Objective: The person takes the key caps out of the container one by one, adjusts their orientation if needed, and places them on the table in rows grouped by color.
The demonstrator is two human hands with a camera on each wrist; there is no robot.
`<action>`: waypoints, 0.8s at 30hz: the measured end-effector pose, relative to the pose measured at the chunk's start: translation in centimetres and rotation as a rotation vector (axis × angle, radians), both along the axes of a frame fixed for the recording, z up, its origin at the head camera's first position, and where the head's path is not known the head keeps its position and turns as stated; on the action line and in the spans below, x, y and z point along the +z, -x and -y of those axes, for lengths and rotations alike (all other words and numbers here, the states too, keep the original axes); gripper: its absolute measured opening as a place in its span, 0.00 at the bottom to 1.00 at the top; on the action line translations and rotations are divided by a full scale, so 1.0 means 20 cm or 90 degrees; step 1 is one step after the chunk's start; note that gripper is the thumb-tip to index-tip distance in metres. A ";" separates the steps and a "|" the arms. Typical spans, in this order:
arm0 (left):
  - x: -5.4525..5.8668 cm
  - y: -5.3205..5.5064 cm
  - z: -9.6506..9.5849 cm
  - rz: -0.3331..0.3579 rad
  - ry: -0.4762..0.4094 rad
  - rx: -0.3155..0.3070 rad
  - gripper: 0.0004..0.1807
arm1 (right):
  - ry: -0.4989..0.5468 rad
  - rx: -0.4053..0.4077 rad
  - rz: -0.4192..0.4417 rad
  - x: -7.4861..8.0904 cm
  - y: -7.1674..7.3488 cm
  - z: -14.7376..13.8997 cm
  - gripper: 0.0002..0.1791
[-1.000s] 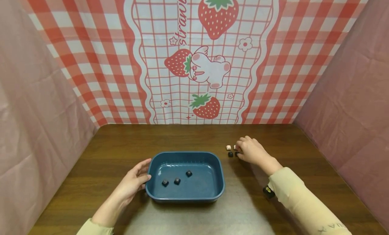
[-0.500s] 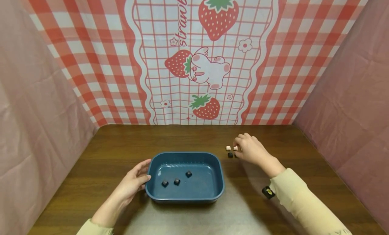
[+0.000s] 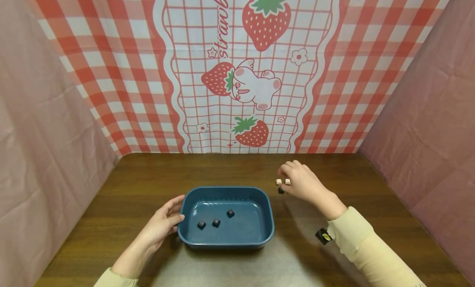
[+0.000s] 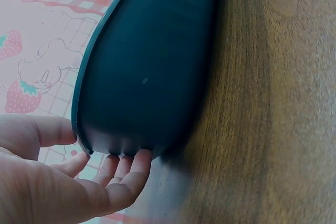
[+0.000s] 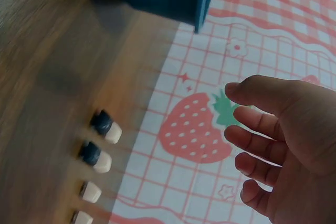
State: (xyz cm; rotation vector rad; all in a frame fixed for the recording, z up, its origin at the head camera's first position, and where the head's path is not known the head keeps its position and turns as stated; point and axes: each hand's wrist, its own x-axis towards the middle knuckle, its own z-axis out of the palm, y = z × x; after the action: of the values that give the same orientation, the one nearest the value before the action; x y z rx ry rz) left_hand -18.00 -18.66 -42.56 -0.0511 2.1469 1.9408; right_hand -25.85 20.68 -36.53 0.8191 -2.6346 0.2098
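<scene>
My left hand (image 3: 160, 222) holds the left end of a blue rectangular basin (image 3: 246, 229), thumb over its rim and fingers against the outer wall. Inside the basin lie three black keycaps (image 3: 216, 223). To the basin's right, my right hand (image 3: 305, 183) hovers over a small group of keycaps on the table. Its fingers are loosely bent, and nothing shows between thumb and forefinger in the right wrist view. There, two black keycaps (image 5: 90, 153) sit beside a row of several white keycaps (image 5: 91, 191). The hand hides part of the group in the head view.
The brown wooden table (image 3: 148, 175) ends at a red-checked strawberry cloth (image 3: 256, 132) behind it. Pink curtains (image 3: 419, 114) close off both sides. A small black device with a yellow mark (image 3: 323, 236) sits by my right sleeve.
My right hand has moved a little to the left across the keycaps, uncovering the second white one in the head view. My left hand and the basin have stayed put.
</scene>
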 end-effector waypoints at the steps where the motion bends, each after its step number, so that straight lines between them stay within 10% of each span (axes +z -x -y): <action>1: 0.00 0.00 0.00 0.000 -0.001 0.002 0.31 | 0.003 -0.001 0.004 0.00 0.00 0.01 0.11; 24: 0.01 -0.01 -0.01 0.003 -0.006 0.011 0.31 | 0.039 0.074 0.017 0.02 -0.08 0.25 0.20</action>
State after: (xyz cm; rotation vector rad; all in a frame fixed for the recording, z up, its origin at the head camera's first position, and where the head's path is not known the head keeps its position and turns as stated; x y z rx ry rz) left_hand -17.85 -18.56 -42.40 -0.0732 2.1412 1.9590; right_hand -24.23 15.70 -36.05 0.9559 -2.5934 0.3330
